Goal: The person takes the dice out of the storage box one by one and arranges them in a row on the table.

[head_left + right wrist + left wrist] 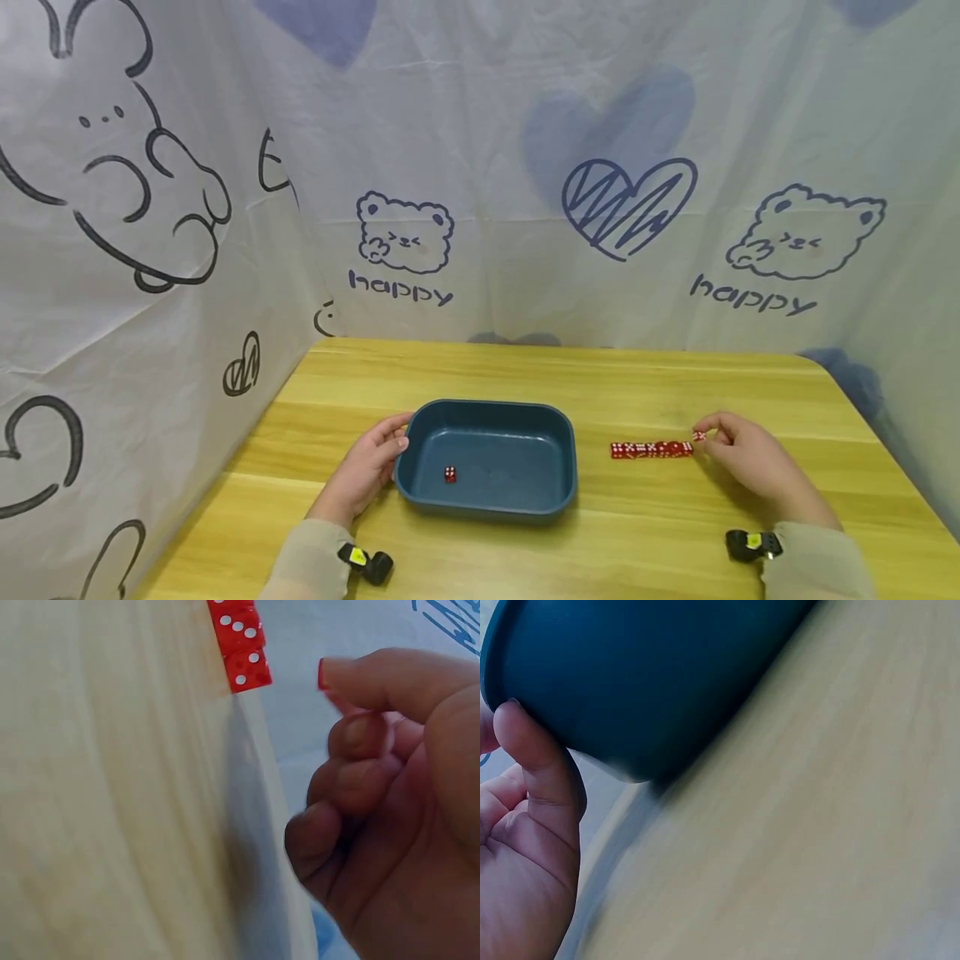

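Observation:
At the left end of a dark teal plastic tray (487, 507), my left hand (365, 468) grips the rim, thumb on the near side. The left wrist view shows that thumb (536, 750) against the tray's outer wall. One red die (450, 474) with white pips lies inside the tray. To the right, several red dice (651, 450) stand in a straight, touching row on the table. My right hand (753, 462) pinches another red die (699, 436) between thumb and forefinger, close by the row's right end. In the right wrist view, the fingers mostly cover this die (322, 675).
The tray and dice are on a yellow wood-grain table (600, 550). White cloth (495, 250) printed with hearts and bears hangs behind the far edge and along both sides. Each wrist wears a small black camera, the right one (742, 546) near the table surface.

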The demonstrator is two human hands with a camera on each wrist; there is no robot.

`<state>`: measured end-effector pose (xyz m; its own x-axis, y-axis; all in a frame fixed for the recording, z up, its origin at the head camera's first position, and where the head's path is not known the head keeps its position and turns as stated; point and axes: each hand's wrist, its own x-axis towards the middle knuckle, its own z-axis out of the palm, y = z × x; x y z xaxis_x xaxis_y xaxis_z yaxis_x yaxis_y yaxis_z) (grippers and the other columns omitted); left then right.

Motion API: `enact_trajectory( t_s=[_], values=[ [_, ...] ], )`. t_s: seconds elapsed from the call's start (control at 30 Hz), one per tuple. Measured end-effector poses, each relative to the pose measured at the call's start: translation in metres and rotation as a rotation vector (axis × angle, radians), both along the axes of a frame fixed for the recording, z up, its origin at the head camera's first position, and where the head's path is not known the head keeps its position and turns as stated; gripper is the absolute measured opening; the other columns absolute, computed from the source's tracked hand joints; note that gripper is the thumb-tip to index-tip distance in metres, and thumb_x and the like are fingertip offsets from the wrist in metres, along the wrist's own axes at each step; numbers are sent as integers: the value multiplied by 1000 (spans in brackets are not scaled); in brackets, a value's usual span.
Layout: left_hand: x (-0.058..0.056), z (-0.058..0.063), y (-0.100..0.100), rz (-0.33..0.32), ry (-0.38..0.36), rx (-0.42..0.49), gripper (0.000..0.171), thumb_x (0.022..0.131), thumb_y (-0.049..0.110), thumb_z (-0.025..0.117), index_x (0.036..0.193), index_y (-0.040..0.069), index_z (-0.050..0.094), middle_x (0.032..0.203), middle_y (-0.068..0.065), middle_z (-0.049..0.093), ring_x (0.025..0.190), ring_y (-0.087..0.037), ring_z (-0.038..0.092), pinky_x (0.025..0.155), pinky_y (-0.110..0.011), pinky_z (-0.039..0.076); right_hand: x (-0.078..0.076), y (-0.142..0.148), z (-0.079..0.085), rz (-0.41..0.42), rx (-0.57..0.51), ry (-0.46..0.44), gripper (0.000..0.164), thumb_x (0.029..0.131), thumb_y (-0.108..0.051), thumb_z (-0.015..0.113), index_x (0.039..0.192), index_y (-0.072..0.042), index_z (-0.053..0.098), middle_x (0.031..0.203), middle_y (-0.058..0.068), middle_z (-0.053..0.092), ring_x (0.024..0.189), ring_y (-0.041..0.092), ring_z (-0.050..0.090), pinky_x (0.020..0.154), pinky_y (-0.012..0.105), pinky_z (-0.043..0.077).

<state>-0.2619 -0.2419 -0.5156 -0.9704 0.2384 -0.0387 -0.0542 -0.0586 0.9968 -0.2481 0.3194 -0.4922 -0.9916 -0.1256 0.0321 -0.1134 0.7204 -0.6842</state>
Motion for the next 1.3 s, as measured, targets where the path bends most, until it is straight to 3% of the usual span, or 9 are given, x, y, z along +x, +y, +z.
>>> enact_trajectory(
  t_s=[0.2, 0.57, 0.97, 1.3],
  values=[
    [3, -3, -1, -20, 14, -14, 51, 105, 13, 55, 150, -2, 39, 116, -16, 55, 79, -15, 57, 63, -22, 49, 2, 3, -11, -10, -28, -85, 31, 96, -16, 66, 121, 2, 61, 76, 4, 51, 63, 19, 46, 60, 32, 39],
    [-3, -1, 3, -40, 25, 0, 49, 106, 10, 52, 151, -3, 38, 113, -16, 54, 71, -14, 53, 60, -23, 46, 1, 9, -12, -34, 32, -78, 35, 98, -20, 64, 124, 2, 61, 83, 5, 56, 69, 20, 49, 64, 35, 41],
    [1, 1, 0, -10, -2, 11, 50, 105, 9, 51, 152, -2, 37, 116, -16, 56, 71, -14, 56, 58, -22, 47, -6, 4, -12, -9, 108, -85, 31, 98, -20, 63, 125, -3, 64, 91, 4, 62, 76, 19, 53, 68, 38, 43],
    [3, 2, -2, -12, 11, 3, 49, 105, 9, 52, 151, -3, 38, 118, -20, 55, 73, -14, 56, 59, -22, 47, -6, 0, -11, -14, 130, -94, 29, 97, -18, 63, 122, -6, 66, 85, 4, 58, 72, 21, 50, 66, 37, 40]
  ],
)
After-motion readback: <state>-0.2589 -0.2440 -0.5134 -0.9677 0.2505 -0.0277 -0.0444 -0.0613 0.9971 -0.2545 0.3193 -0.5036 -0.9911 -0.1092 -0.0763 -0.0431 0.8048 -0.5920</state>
